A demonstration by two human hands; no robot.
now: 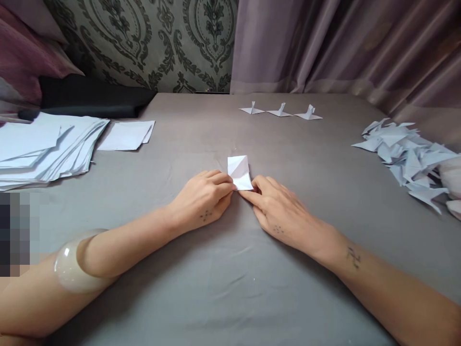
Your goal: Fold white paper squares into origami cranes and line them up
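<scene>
A small white folded paper (pixel 240 172) with a diagonal crease lies near the middle of the grey cloth-covered table. My left hand (pixel 208 194) pinches its lower left edge, with the fingers curled together. At the lower right corner my right hand (pixel 275 206) touches the paper, its index finger reaching under the near edge. The right thumb and the other fingers are partly hidden, but they look closed at the paper's edge.
Three folded paper birds (pixel 281 110) stand in a row at the back. Many more lie in a heap (pixel 406 154) on the right. Stacked white sheets (pixel 72 149) and smaller paper pieces (pixel 126 135) are at the left, near a black folded cloth (pixel 93 96).
</scene>
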